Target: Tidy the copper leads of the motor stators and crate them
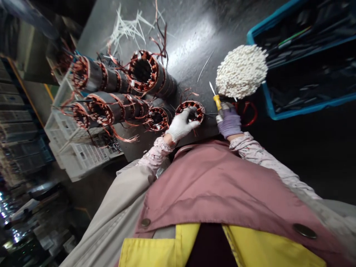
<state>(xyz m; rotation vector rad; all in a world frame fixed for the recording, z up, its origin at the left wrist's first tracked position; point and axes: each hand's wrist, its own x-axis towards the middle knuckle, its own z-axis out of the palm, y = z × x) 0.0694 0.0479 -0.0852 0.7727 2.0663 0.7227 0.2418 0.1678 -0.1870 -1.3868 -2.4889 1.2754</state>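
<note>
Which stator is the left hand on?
The rightmost stator, nearest the screwdriver: the white-gloved left hand reaches over its rim; the others sit farther left.

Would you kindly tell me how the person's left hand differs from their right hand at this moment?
The left hand wears a white glove, while the right hand wears a mostly purple one. The left hand touches a copper-wound ring; the right hand holds a yellow-handled tool. Both hands emerge from pale patterned sleeves.
</note>
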